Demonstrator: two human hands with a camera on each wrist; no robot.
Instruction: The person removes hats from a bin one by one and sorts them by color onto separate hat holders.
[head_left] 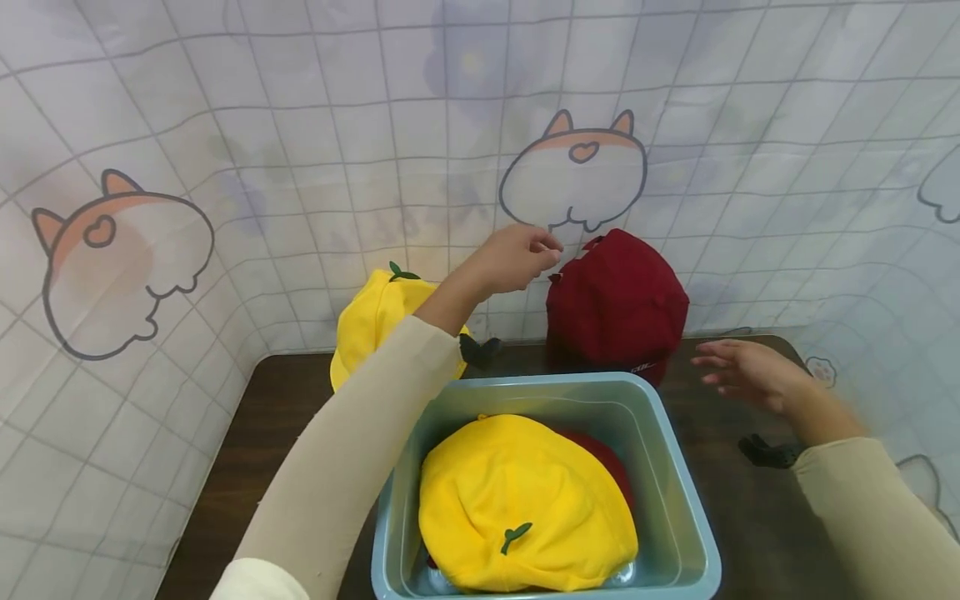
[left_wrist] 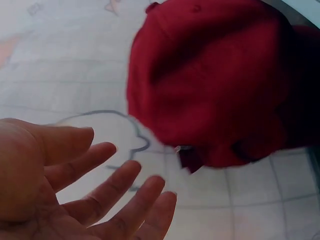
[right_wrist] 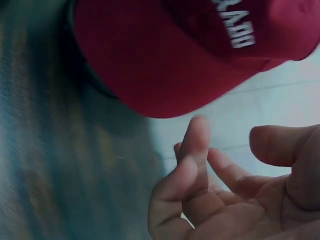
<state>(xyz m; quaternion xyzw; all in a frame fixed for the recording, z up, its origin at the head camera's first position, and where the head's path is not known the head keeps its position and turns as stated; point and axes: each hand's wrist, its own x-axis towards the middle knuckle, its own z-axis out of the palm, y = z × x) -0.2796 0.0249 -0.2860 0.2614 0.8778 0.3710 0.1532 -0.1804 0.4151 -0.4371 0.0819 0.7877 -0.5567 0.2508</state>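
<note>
On red cap [head_left: 617, 300], white lettering [right_wrist: 235, 22]

Behind the tub [head_left: 540, 381], a cap [head_left: 618, 300] is placed right of a hat [head_left: 369, 325]; another hat [head_left: 525, 492] is contained inside.

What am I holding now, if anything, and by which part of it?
Nothing is held: your left grip and right grip are both empty, one on each side of the red cap behind the bin.

The brown table [head_left: 757, 517] holds tub [head_left: 540, 396], red cap [head_left: 618, 304], yellow cap [head_left: 371, 321].
</note>
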